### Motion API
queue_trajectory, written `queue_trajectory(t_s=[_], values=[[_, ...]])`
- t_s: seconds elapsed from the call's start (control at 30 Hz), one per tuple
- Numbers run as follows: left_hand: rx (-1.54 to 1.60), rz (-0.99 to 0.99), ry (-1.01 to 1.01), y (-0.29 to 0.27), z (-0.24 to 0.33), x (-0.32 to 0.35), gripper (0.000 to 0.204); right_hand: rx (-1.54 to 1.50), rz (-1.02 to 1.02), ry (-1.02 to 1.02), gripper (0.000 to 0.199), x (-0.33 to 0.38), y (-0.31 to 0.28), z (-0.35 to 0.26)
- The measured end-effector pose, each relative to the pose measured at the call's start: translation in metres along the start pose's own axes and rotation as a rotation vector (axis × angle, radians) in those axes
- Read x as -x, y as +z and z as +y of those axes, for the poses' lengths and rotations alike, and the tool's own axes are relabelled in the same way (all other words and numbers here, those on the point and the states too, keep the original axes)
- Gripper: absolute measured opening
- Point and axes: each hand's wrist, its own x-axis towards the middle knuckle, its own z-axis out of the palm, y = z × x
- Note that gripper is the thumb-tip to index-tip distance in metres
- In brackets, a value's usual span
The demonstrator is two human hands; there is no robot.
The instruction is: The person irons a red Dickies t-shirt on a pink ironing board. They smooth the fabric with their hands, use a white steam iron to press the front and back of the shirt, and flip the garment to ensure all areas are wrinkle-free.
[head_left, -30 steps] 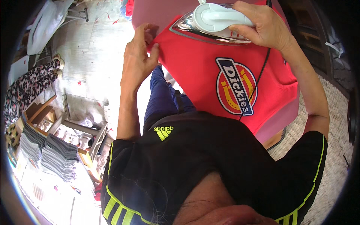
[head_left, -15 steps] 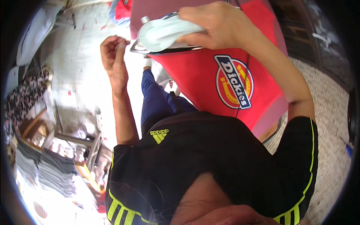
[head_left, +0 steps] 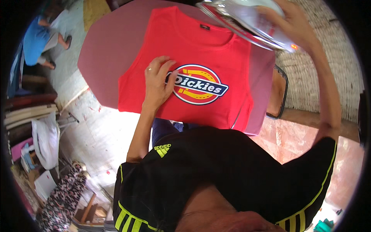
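Two hands in frame. Left hand (head_left: 156,83): fingers (head_left: 167,69) spread and laid flat, palm down, on the red shirt (head_left: 193,54), fingertips touching the left edge of the round printed emblem (head_left: 198,84) on the chest. Nothing gripped; a ring shows on one finger. Left forearm runs down from the hand to the lower centre of the frame.

Right hand (head_left: 295,25), upper right of frame: fingers curled over the top of a clothes iron (head_left: 247,17), closed on its handle. Iron is pale with a shiny metal soleplate, tilted, held above the upper right corner of the shirt; whether it touches the fabric cannot be told. A small orange light shows at its right end.

Shirt: sleeveless, red, spread flat with neck opening toward the top of the frame, occupying the upper centre. It lies on a dull pink padded ironing surface (head_left: 104,58) that extends past it to the left and right.

Periphery: a dark wire-framed rest (head_left: 284,92) just beside the board's right edge. Folded patterned cloth (head_left: 63,201) at lower left. Another person in blue (head_left: 36,40) crouched at upper left, well apart.
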Motion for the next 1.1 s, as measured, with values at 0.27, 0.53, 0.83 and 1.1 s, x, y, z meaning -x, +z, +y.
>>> queue_trajectory(t_s=[0.27,0.53,0.83,1.1], values=[[-0.305,-0.127,0.268,0.093,-0.061,-0.133,0.041,-0.251,0.159,0.324,0.037,0.08,-0.015,0.085],[-0.587,-0.269,0.387,0.114,-0.129,-0.205,0.048,-0.262,0.065,0.201,0.034,0.024,0.135,0.113],[-0.494,-0.326,0.308,0.096,-0.107,-0.213,0.047,-0.182,0.003,0.149,0.036,-0.025,0.172,0.097],[-0.412,-0.253,0.333,0.104,-0.118,-0.21,0.04,-0.284,-0.047,0.214,0.043,-0.018,0.165,0.102]])
